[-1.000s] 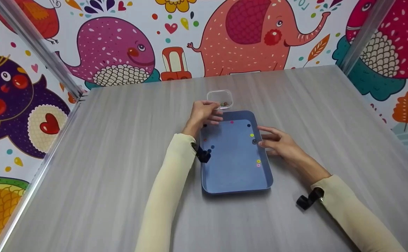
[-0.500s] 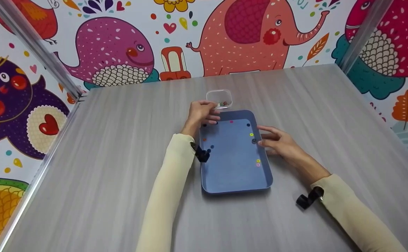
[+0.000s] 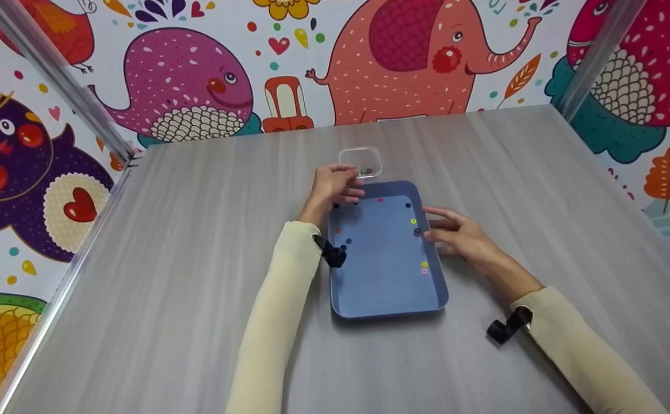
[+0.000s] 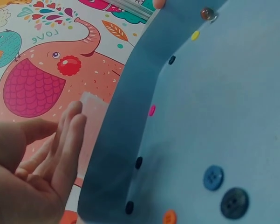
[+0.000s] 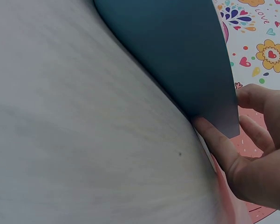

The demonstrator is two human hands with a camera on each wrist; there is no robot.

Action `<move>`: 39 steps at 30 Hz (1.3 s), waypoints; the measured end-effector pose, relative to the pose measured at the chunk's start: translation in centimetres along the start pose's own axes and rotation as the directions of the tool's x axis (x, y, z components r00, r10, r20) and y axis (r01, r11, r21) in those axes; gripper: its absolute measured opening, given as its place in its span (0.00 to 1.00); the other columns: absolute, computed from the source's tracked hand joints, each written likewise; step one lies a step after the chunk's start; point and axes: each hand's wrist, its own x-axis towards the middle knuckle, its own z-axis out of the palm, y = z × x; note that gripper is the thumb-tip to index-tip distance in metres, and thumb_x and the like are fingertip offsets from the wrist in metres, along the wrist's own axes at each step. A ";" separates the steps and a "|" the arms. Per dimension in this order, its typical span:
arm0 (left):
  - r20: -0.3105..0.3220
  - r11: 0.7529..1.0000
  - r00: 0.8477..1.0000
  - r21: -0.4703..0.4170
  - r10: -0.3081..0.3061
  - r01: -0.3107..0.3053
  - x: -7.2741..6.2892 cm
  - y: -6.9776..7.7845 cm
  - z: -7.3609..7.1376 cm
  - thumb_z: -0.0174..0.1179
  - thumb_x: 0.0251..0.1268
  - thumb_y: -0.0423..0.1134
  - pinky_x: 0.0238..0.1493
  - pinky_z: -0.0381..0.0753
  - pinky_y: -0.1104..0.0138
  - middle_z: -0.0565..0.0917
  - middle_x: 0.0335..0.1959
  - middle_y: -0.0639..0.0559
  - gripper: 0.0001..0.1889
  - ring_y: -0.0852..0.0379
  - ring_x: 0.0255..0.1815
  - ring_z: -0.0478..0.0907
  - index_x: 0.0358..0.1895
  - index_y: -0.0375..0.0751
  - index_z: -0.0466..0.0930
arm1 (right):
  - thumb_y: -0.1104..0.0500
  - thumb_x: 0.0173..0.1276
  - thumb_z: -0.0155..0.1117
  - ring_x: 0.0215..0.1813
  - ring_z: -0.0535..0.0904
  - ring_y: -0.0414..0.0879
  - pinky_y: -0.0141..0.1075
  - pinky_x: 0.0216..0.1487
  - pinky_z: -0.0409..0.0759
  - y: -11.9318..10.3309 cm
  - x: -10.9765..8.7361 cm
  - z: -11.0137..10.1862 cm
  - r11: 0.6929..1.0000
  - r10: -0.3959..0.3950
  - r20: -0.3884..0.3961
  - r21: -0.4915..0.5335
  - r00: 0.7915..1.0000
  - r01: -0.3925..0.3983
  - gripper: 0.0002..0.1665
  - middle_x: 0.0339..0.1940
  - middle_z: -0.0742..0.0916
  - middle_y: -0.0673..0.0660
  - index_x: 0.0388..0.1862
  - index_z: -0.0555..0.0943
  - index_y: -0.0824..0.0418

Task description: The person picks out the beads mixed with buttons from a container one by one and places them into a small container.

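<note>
A blue rectangular tray [image 3: 386, 247] lies mid-table with small buttons along its sides: yellow, pink, orange [image 4: 170, 217], blue [image 4: 213, 178] and dark ones. Among them is a shiny brownish round piece [image 4: 207, 14]. Behind the tray stands a small clear box [image 3: 363, 154] with several tiny coloured pieces in it. My left hand [image 3: 333, 185] is at the box's near left rim, thumb close to the forefinger; whether anything sits between the fingertips is hidden. My right hand [image 3: 466, 234] touches the outside of the tray's right wall, its fingers spread and loosely bent.
The grey wood-grain table [image 3: 196, 287] surrounds the tray. A wall with cartoon animals [image 3: 404, 63] borders its back and sides, with metal posts [image 3: 70, 80] at the corners. Black wrist mounts [image 3: 330, 251] sit on both sleeves.
My left hand shifts very slightly at the clear box's rim, its fingertips moving a little over the tiny pieces. The right hand and the tray stay put.
</note>
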 end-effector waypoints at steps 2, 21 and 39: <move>0.008 1.000 1.000 0.006 0.011 -0.011 -0.1 -0.1 0.1 0.58 0.74 0.39 0.33 0.91 0.64 0.90 0.39 0.41 0.15 0.58 0.25 0.86 0.57 0.37 0.81 | 0.57 0.69 0.68 0.55 0.82 0.43 0.35 0.50 0.88 0.0 0.0 0.0 1.000 0.001 -0.002 0.002 1.000 -0.001 0.39 0.72 0.73 0.67 0.77 0.66 0.51; 0.108 0.997 0.993 0.057 0.050 -0.057 -1.3 -0.7 1.1 0.60 0.73 0.41 0.34 0.91 0.64 0.89 0.39 0.43 0.17 0.60 0.26 0.86 0.58 0.35 0.81 | 0.57 0.70 0.67 0.54 0.82 0.41 0.33 0.48 0.87 0.0 0.0 -0.1 0.999 -0.024 0.025 0.034 0.999 0.023 0.40 0.73 0.70 0.70 0.78 0.63 0.55; 0.216 0.993 0.976 0.099 0.037 -0.060 -2.3 -1.4 2.0 0.60 0.73 0.39 0.32 0.91 0.65 0.89 0.43 0.40 0.14 0.59 0.26 0.86 0.55 0.36 0.82 | 0.55 0.69 0.68 0.58 0.81 0.45 0.34 0.49 0.88 0.0 0.0 0.0 1.000 -0.014 0.004 -0.002 1.000 0.014 0.40 0.73 0.71 0.68 0.77 0.65 0.52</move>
